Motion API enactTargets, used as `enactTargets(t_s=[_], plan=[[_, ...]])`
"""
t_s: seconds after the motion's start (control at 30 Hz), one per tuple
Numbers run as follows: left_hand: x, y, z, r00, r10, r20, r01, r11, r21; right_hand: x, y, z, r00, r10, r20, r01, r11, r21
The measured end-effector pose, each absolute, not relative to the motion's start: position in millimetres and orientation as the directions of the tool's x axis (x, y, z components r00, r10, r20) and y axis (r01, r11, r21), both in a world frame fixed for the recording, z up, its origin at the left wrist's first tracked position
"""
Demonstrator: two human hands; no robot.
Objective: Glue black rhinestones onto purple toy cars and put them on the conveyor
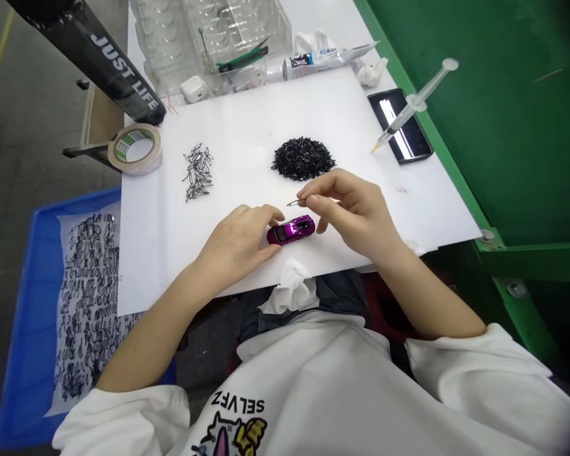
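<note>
A small purple toy car (291, 230) lies on the white board, gripped at its left end between the thumb and fingers of my left hand (240, 240). Just above the car, my right hand (354, 212) pinches a thin, dark-edged, pointed loop-shaped piece (295, 202) between thumb and forefinger. Beyond my right hand is a heap of tiny black parts (303, 158). To the left, a loose pile of similar thin, clear, dark-edged pieces (198, 172) is spread on the board.
A syringe (411, 107) rests across a black phone (401, 125) at the right. Clear plastic trays (213, 31) and a tube (327, 60) stand along the back. A tape roll (134, 147) sits left, above a blue crate (33, 304). A green metal frame (517, 114) borders the right.
</note>
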State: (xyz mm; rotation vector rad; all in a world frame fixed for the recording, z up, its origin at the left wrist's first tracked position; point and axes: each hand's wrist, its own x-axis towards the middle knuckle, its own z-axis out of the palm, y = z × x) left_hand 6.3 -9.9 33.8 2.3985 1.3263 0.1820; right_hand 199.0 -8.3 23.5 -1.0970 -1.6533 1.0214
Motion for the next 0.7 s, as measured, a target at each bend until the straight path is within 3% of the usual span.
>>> enactTargets(t_s=[0.1, 0.3, 0.4, 0.5, 0.7], plan=[[-2.5, -2.0, 39.3, 0.537, 0.836, -0.108, 0.762, -0.427, 0.487, 197.5, -3.5, 18.7, -0.304, 0.947, 0.102, 0.126, 0.146, -0.981], [-10.3, 5.5, 46.3, 0.523, 0.829, -0.2, 0.702, -0.286, 0.652, 195.5, -4.7, 12.7, -0.329, 0.944, 0.01, 0.17, 0.069, -0.983], [-1.9, -1.5, 44.6, 0.399, 0.917, -0.03, 0.611, -0.241, 0.754, 194.9, -4.6, 12.2, -0.323, 0.947, -0.009, 0.158, 0.044, -0.986], [7.2, -9.7, 42.4, 0.281, 0.949, 0.144, 0.564, -0.285, 0.775, 195.5, -4.9, 12.1, -0.325, 0.946, -0.01, 0.147, 0.04, -0.988], [12.5, -14.6, 38.4, 0.247, 0.938, 0.242, 0.54, -0.341, 0.77, 195.4, -7.2, 11.2, -0.323, 0.946, -0.006, 0.15, 0.045, -0.988]])
